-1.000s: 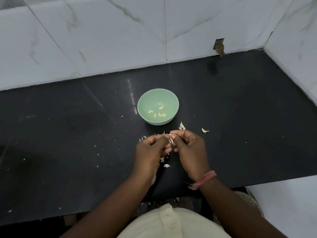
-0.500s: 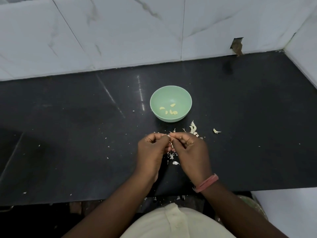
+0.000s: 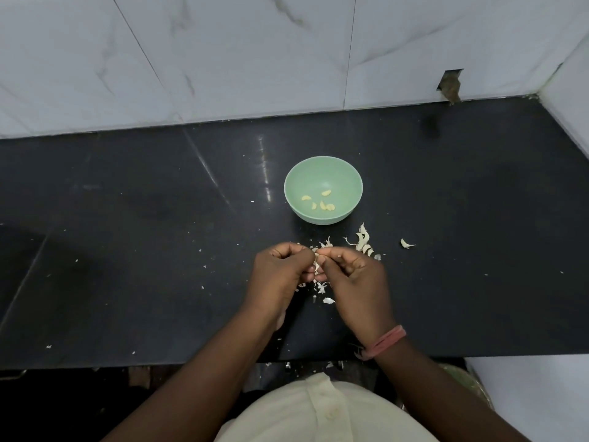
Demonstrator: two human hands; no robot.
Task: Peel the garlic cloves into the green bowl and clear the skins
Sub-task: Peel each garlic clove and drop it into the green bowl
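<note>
Hands: left hand point(image 3: 282, 275), right hand point(image 3: 352, 279) pinching garlic clove point(image 3: 317, 261).

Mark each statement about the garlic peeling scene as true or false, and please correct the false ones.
1. The green bowl holds several peeled cloves. True.
2. The garlic skins lie inside the bowl. False: they are scattered on the black counter, near the bowl and under the hands.
3. The left hand and right hand meet at the fingertips around a small piece of garlic. True.
4. The pink band is on the left wrist. False: it is on the right wrist.
</note>
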